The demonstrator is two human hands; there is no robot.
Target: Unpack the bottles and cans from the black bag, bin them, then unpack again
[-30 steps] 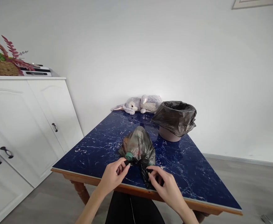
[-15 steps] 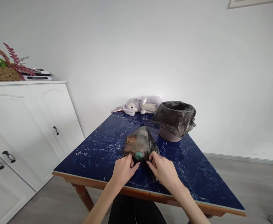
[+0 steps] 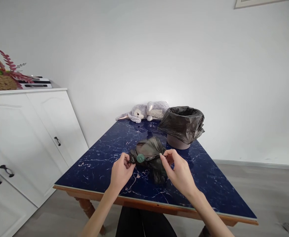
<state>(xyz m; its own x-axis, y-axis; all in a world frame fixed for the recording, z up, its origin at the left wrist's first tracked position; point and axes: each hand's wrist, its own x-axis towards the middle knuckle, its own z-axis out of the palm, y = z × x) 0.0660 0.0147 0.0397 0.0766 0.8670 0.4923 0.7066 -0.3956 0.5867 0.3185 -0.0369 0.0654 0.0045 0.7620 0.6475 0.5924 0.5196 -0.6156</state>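
A thin, see-through black plastic bag (image 3: 149,149) lies bunched near the middle of the blue table. Through its film shows a round green bottle cap (image 3: 140,158); the other contents are blurred by the plastic. My left hand (image 3: 121,171) pinches a gathered bit of the bag at its left side. On the right side, my right hand (image 3: 177,168) grips another part of the bag between thumb and fingers. A loose fold of the film hangs toward me between the two hands.
The blue marble-patterned table (image 3: 104,164) has a wooden edge. At its back right stands a bin (image 3: 179,142) lined with a black bag (image 3: 186,123). A plush rabbit (image 3: 156,110) lies against the wall. A white cabinet (image 3: 30,131) with a flower basket (image 3: 1,81) is on the left.
My hands have moved apart, the left one to the left and both slightly up. The bag is pulled wider and flatter, and the green cap shows more dimly through it.
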